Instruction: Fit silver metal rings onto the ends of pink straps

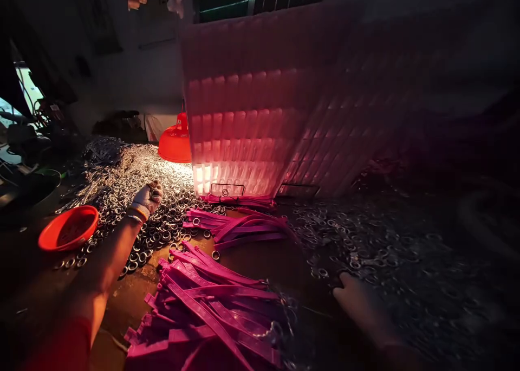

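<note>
— Left hand (147,199) is out over the heap of metal rings (122,189), gloved, fingers (154,189) curled into a clench with a few rings showing in the grip. Forearm runs up from the lower left, pointing toward the far middle.

— And the right hand (359,300)?

— Low on the right, in deep shadow, resting on the counter (260,262) at the near edge of a second spread of rings (365,235). Whether those fingers are clenched or released I cannot tell; it's too dark there.

— Where are the pink straps?

— Two lots. The near pile of pink straps (211,306) lies between the two hands, close to the person, long axes mostly running from near left toward far right, ends fanning out toward the right hand. Some carry a ring at the end (you can see one glinting near the bottom right of the pile).

— The other lot?

— The far bundle of pink straps (239,225) sits beyond it, lying almost crosswise, left to right, just in front of the quilted pink panel (260,111) that stands upright at the back.

— Anything else lit?

— A red lamp shade (175,143) hangs low just beside the panel's left edge, glowing onto the rings. A red bowl (68,228) sits at the far left, tilted toward us, well apart from the straps.
</note>
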A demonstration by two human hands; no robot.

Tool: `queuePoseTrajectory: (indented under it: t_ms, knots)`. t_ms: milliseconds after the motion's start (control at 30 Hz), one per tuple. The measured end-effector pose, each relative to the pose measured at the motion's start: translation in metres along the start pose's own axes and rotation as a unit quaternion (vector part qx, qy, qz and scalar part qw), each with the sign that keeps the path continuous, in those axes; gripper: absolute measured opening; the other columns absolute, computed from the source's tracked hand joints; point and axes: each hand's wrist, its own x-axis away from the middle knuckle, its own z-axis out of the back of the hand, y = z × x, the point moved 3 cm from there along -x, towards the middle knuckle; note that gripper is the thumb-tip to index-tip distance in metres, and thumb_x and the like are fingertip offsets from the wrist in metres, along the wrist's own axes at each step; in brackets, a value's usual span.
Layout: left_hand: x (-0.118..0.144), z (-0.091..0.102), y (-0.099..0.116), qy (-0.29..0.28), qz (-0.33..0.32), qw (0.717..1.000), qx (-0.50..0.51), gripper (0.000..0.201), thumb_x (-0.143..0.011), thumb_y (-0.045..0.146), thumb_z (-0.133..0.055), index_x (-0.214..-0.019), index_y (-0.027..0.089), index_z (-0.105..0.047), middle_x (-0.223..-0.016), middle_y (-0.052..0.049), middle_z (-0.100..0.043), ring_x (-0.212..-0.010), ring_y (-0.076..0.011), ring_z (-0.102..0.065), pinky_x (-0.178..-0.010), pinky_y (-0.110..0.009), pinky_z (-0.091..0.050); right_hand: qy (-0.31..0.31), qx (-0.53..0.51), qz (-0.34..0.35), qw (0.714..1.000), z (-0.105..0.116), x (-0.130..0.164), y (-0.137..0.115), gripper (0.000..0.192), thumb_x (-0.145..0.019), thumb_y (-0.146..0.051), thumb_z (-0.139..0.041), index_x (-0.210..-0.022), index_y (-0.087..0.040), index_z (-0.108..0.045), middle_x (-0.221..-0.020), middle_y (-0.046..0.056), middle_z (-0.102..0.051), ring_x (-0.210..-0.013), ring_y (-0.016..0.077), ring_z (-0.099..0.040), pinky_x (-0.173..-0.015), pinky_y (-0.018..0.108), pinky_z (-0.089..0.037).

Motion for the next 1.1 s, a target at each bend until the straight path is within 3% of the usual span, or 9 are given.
queuePoseTrajectory:
  t_ms: [67, 167, 367, 500, 633, 733, 867, 1000, 1100]
  knots:
    - [0.018, 0.007, -0.024, 0.002, 0.03, 1.0, 0.008, 0.012, -0.095, 0.021, -0.054, -0.085, 0.013, -0.053, -0.07, 0.0, -0.052, -0.046, -0.0043, -0.042, -0.034, -0.011, -0.026, -0.059, 0.001, -0.012, 0.998, 0.009, -0.001, -0.005, 0.023, -0.076, -0.007, -0.049, -0.073, -0.018, -0.069, -0.072, 0.01, -0.07, -0.066, 0.0218, -0.064, -0.058, 0.027, -0.037]
    - [0.042, 0.008, -0.052, -0.001, 0.056, 0.998, 0.022, 0.014, -0.094, 0.024, -0.052, -0.083, 0.016, -0.05, -0.069, -0.002, -0.053, -0.045, -0.0056, -0.043, -0.031, -0.01, -0.022, -0.088, 0.013, -0.018, 0.996, 0.021, 0.0, -0.014, 0.023, -0.078, -0.008, -0.05, -0.082, -0.017, -0.071, -0.079, 0.012, -0.072, -0.072, 0.0219, -0.066, -0.061, 0.026, -0.038]
    - [0.094, -0.016, -0.096, -0.062, 0.127, 0.99, 0.02, 0.016, -0.096, 0.015, -0.043, -0.081, 0.015, -0.05, -0.06, 0.002, -0.047, -0.039, -0.0047, -0.039, -0.03, -0.009, -0.02, -0.016, 0.036, -0.017, 0.999, 0.048, 0.016, -0.033, 0.028, -0.087, -0.014, -0.045, -0.102, -0.008, -0.068, -0.098, 0.022, -0.071, -0.087, 0.0264, -0.068, -0.065, 0.03, -0.037]
    - [0.131, -0.031, -0.135, -0.111, 0.205, 0.972, 0.002, 0.019, -0.097, 0.014, -0.044, -0.082, 0.013, -0.054, -0.06, 0.001, -0.049, -0.037, -0.0045, -0.038, -0.029, -0.011, -0.018, 0.016, -0.106, 0.051, 0.993, 0.074, 0.039, -0.081, 0.036, -0.08, -0.008, -0.045, -0.109, -0.012, -0.067, -0.089, 0.016, -0.073, -0.082, 0.0242, -0.068, -0.069, 0.03, -0.041]
    - [0.159, -0.045, -0.171, -0.133, 0.252, 0.958, -0.014, 0.017, -0.097, 0.017, -0.047, -0.084, 0.012, -0.058, -0.059, 0.0, -0.052, -0.036, -0.0048, -0.039, -0.028, -0.012, -0.018, -0.049, -0.4, 0.192, 0.895, 0.091, 0.067, -0.157, 0.045, -0.078, -0.016, -0.051, -0.121, -0.018, -0.062, -0.104, 0.008, -0.073, -0.092, 0.0228, -0.067, -0.077, 0.032, -0.049]
    - [0.169, -0.052, -0.191, -0.128, 0.24, 0.961, -0.048, 0.019, -0.097, 0.019, -0.049, -0.082, 0.013, -0.059, -0.057, 0.001, -0.053, -0.034, -0.0049, -0.039, -0.027, -0.012, -0.018, -0.053, -0.463, 0.23, 0.854, 0.09, 0.081, -0.201, 0.047, -0.077, -0.023, -0.058, -0.124, -0.019, -0.06, -0.105, 0.008, -0.073, -0.095, 0.0249, -0.066, -0.077, 0.035, -0.051]
    - [0.168, -0.052, -0.199, -0.113, 0.199, 0.972, -0.05, 0.018, -0.095, 0.02, -0.054, -0.079, 0.014, -0.057, -0.054, 0.003, -0.051, -0.033, -0.0049, -0.04, -0.027, -0.012, -0.019, -0.019, -0.436, 0.27, 0.858, 0.081, 0.083, -0.23, 0.049, -0.068, -0.011, -0.051, -0.114, -0.017, -0.066, -0.1, 0.008, -0.072, -0.094, 0.0241, -0.065, -0.082, 0.037, -0.05]
    - [0.158, -0.044, -0.184, -0.106, 0.203, 0.973, -0.022, 0.011, -0.093, 0.023, -0.058, -0.089, 0.013, -0.06, -0.059, 0.001, -0.056, -0.037, -0.0053, -0.045, -0.03, -0.011, -0.026, -0.01, -0.513, 0.243, 0.823, 0.081, 0.072, -0.229, 0.035, -0.071, -0.019, -0.054, -0.103, -0.017, -0.067, -0.094, 0.006, -0.071, -0.089, 0.0217, -0.063, -0.077, 0.034, -0.049]
    - [0.15, -0.04, -0.17, -0.078, 0.2, 0.976, 0.023, 0.023, -0.092, 0.035, -0.06, -0.098, 0.013, -0.062, -0.066, -0.004, -0.061, -0.046, -0.0092, -0.054, -0.033, -0.013, -0.036, -0.046, -0.561, 0.195, 0.804, 0.084, 0.068, -0.223, 0.027, -0.072, -0.029, -0.062, -0.096, -0.017, -0.067, -0.078, 0.002, -0.067, -0.069, 0.0159, -0.057, -0.061, 0.028, -0.045]
